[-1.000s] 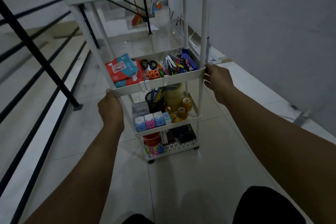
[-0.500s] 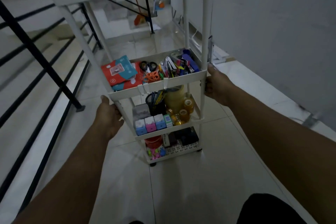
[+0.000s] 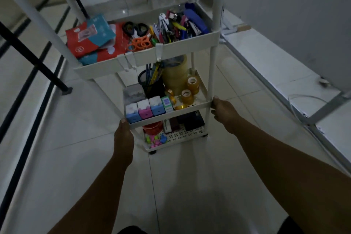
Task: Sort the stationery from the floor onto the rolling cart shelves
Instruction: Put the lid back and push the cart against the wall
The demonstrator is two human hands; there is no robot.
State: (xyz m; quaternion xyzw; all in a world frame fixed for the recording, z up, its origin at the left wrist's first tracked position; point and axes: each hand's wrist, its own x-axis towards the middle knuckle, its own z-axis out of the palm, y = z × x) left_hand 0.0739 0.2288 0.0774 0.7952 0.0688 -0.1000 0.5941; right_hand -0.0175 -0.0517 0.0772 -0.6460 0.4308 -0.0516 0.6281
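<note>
A white rolling cart (image 3: 182, 47) stands on the tiled floor in front of me. Its upper visible shelf holds red and teal packets (image 3: 89, 38), scissors (image 3: 139, 43) and pens. The shelf below (image 3: 190, 108) carries tape rolls (image 3: 187, 96), a black pen cup (image 3: 152, 83) and small blue and pink boxes (image 3: 144, 110). Colourful clips and dark boxes lie on the bottom shelf (image 3: 182, 139). My left hand (image 3: 123, 133) grips the tape shelf's front left corner. My right hand (image 3: 225, 113) grips its right corner at the post.
A black metal railing (image 3: 38, 62) runs along the left. A grey wall (image 3: 284, 15) with a raised white ledge and a metal frame (image 3: 311, 118) lies to the right. Steps and a clear box are behind the cart.
Both hands have dropped from the scissors shelf to the tape shelf below it. My view has come closer to the cart and lower.
</note>
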